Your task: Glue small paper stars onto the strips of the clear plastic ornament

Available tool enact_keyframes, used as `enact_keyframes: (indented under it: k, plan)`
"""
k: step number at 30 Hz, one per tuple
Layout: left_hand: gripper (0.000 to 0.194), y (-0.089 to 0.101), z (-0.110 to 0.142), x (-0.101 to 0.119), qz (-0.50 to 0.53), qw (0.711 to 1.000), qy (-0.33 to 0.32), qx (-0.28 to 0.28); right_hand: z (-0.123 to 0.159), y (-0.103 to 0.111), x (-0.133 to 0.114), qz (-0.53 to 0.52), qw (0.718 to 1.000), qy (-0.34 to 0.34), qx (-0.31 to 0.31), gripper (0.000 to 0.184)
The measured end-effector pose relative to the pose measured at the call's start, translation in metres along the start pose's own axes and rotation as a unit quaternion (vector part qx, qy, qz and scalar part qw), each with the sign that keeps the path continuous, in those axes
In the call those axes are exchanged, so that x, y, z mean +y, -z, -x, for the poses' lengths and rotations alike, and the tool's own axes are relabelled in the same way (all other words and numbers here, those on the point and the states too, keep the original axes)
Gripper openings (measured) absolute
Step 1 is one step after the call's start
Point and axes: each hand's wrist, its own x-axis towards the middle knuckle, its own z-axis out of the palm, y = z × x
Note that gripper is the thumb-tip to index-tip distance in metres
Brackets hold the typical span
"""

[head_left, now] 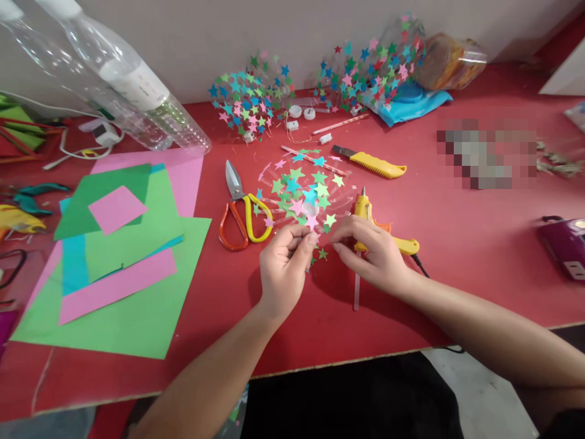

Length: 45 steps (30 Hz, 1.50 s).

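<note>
A clear plastic piece cut into spreading strips and covered with paper stars (292,186) lies in front of me. My left hand (284,268) is closed at its near edge, thumb and forefinger pinching a star-covered strip. Just right of it, my right hand (377,253) has thumb and forefinger drawn close together; whatever lies between the tips is too small to make out. Under and behind that hand rests a yellow glue gun (363,207) with a clear glue stick (356,292) sticking out. Scissors (244,213) with red and yellow handles lie left of the plastic piece.
Coloured paper sheets (183,268) lie at left, below plastic bottles (137,85). Star-covered plastic balls (247,100) stand along the wall. A yellow utility knife (377,163) and a striped straw (340,124) lie behind the work. A purple power socket block (564,244) sits at right.
</note>
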Motion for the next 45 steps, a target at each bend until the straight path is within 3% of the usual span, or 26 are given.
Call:
enact_keyframes:
  k: [6,14,19,23,27,36,45]
  plan:
    - [0.013,-0.002,-0.002,0.0,-0.011,1.0,0.003,-0.001,0.0,0.0,-0.003,0.009,1.0,-0.011,0.0,0.01]
    - [0.006,-0.002,0.0,0.001,-0.032,0.998,-0.042,-0.043,0.003,-0.007,-0.008,-0.061,0.989,-0.137,0.011,0.006]
    - [0.006,0.0,0.001,0.002,-0.043,0.996,-0.053,-0.051,0.002,-0.01,-0.007,-0.099,0.979,-0.176,0.004,0.009]
    - [0.01,0.002,0.002,0.002,-0.072,0.992,-0.072,-0.081,0.0,-0.01,-0.006,-0.103,0.979,-0.177,0.001,0.007]
    - [0.01,0.001,0.003,-0.001,-0.138,0.981,-0.119,-0.062,0.0,-0.011,-0.005,-0.093,0.984,-0.152,0.011,0.01]
    - [0.013,0.003,0.002,0.001,-0.283,0.918,-0.277,-0.011,-0.001,-0.007,-0.005,-0.115,0.978,-0.176,0.003,0.009]
    - [0.017,0.002,0.005,0.002,-0.286,0.93,-0.231,-0.007,-0.001,-0.007,-0.004,-0.114,0.981,-0.157,0.005,0.009]
